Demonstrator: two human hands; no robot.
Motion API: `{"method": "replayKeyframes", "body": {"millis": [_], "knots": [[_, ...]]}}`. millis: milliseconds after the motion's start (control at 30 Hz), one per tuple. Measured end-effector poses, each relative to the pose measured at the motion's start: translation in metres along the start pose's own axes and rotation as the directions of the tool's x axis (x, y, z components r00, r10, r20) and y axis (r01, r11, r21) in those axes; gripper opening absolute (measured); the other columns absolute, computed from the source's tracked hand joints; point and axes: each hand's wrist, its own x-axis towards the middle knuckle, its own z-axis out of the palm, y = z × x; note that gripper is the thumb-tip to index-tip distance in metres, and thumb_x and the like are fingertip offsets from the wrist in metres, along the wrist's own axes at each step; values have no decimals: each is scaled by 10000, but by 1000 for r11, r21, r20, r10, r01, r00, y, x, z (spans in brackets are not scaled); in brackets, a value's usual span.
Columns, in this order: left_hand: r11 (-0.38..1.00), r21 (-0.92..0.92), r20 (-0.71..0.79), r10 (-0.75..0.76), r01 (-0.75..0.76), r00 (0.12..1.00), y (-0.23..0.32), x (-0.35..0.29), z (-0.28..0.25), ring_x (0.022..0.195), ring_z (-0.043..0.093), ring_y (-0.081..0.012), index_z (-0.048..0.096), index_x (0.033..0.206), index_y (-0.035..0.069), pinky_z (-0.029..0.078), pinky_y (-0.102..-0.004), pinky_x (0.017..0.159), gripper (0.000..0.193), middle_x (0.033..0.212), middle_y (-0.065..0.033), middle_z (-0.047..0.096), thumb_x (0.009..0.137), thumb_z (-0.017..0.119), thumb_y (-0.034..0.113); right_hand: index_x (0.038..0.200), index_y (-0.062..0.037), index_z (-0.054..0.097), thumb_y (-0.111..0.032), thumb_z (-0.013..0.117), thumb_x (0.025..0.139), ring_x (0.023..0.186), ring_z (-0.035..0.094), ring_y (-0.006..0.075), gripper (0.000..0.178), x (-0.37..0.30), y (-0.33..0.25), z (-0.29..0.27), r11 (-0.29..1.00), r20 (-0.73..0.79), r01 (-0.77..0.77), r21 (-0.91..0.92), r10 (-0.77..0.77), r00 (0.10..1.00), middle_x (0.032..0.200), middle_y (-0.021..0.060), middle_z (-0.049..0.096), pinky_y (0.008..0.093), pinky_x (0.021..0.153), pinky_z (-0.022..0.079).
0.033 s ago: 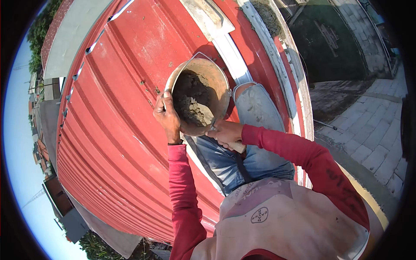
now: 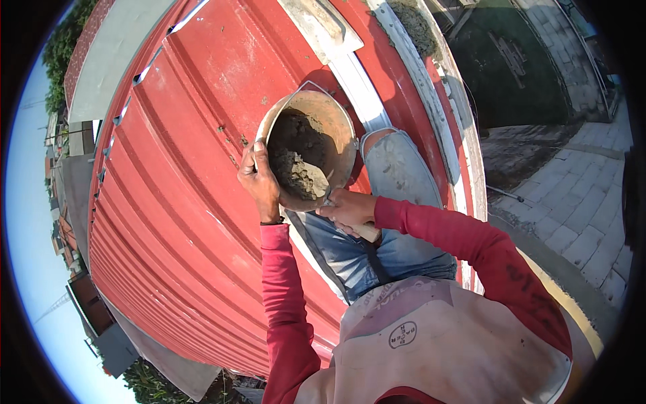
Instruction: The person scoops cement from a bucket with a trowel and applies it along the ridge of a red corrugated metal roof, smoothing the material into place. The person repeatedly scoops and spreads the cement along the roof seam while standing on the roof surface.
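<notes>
Rim of one round bucket (image 2: pixel 338 121), pinched at its left side by the left hand (image 2: pixel 260 178), thumb over the edge; one trowel (image 2: pixel 319 178), its pale handle (image 2: pixel 367 231) enclosed by the curled fingers of the right hand (image 2: pixel 348 209). Bucket: set mouth upward over the red ribbed roofing (image 2: pixel 182 148), beside the denim-clad knee (image 2: pixel 404 161); wire bail (image 2: pixel 315 83) laid toward the far side; its base is hidden. Contents: grey-brown mortar (image 2: pixel 295 165), lumpy, shaded at the far side, sunlit near the blade. Progress, as judged: mortar is mixed to a stiff, clumped state, and the blade is brought among it within the bucket; none is seen lifted clear, and a good quantity is left inside. Whether the blade is fully loaded cannot be told. Also listed: small crumbs (image 2: pixel 244 140) scattered on the roofing, a white strip (image 2: pixel 360 87) beyond the bucket, and a pale board (image 2: pixel 326 30) placed at its far end.
</notes>
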Motion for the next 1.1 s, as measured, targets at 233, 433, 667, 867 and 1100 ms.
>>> {"method": "replayKeyframes", "body": {"millis": [233,433,667,867,1100], "knots": [[993,-57,13,-106,107,994,-10,13,-2,743,441,-59,715,952,-35,390,-235,680,326,796,19,584,1025,553,238,697,-73,490,-393,537,984,401,467,117,432,-25,-3,-10,836,220,-24,549,-117,968,528,5,453,312,359,426],[954,-146,-16,-267,262,963,-2,19,-11,1135,573,-186,557,1322,-71,439,-320,1001,468,1268,-122,621,1048,468,297,780,-72,468,-397,487,1007,401,415,86,397,-76,-5,-25,593,173,61,803,-330,928,593,-13,438,267,342,387],[938,-220,30,-268,268,963,4,13,-11,1068,595,-177,583,1300,-60,471,-316,938,469,1220,-105,642,1041,486,319,798,-16,514,-265,579,961,440,552,145,305,-179,-41,-75,681,-614,682,265,-426,664,596,45,521,287,412,442],[951,-159,-5,-270,265,963,-1,16,-11,946,616,-161,636,1234,-48,501,-300,852,451,1100,-79,680,1038,495,332,915,29,548,-192,651,901,497,612,345,244,-120,20,-170,832,-835,102,-545,-529,-149,672,199,641,416,483,506],[958,-161,-62,-248,236,967,-12,17,-19,904,621,-148,655,1207,-35,506,-290,809,429,1064,-75,689,1039,492,325,1006,29,580,-194,620,885,722,663,424,257,-86,83,-117,913,-936,-207,-351,-338,96,727,255,649,526,678,535]]}}
